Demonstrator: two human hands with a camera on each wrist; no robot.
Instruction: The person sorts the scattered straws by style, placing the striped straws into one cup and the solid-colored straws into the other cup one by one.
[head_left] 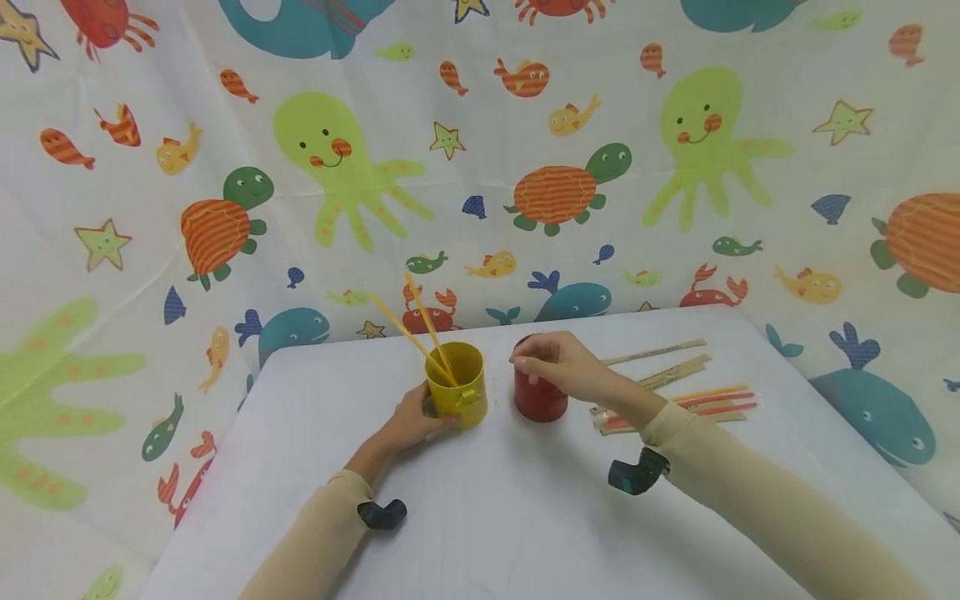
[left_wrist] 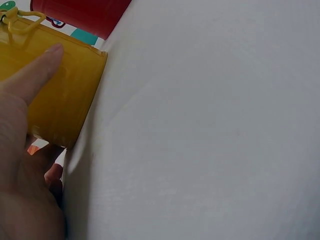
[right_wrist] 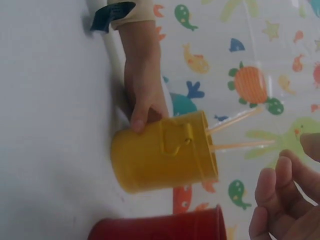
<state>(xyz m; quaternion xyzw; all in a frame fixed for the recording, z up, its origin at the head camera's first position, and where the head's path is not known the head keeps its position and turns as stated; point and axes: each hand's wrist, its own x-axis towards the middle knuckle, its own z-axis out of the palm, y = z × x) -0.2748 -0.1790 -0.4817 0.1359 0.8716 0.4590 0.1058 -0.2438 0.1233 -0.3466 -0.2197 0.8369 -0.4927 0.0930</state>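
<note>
A small yellow metal bucket [head_left: 472, 406] stands upright with two yellow straws [head_left: 427, 317] leaning out of its top. My left hand [head_left: 411, 421] grips the lower part of this bucket, its thumb along the near side and its fingers around the far left side. Just to the right stands a red bucket [head_left: 542, 400]. My right hand [head_left: 558, 362] is raised in front of its upper part, hiding most of the rim. In the right wrist view, the right hand's fingers [right_wrist: 280, 192] are loosely bent, with a gap to the thumb and nothing visible between them.
Right of the red bucket lie paper-wrapped sticks [head_left: 675, 371] and several yellow and pink-red straws [head_left: 720, 392], partly behind the right forearm. A curtain [head_left: 480, 150] printed with sea animals hangs behind the white table [head_left: 510, 525].
</note>
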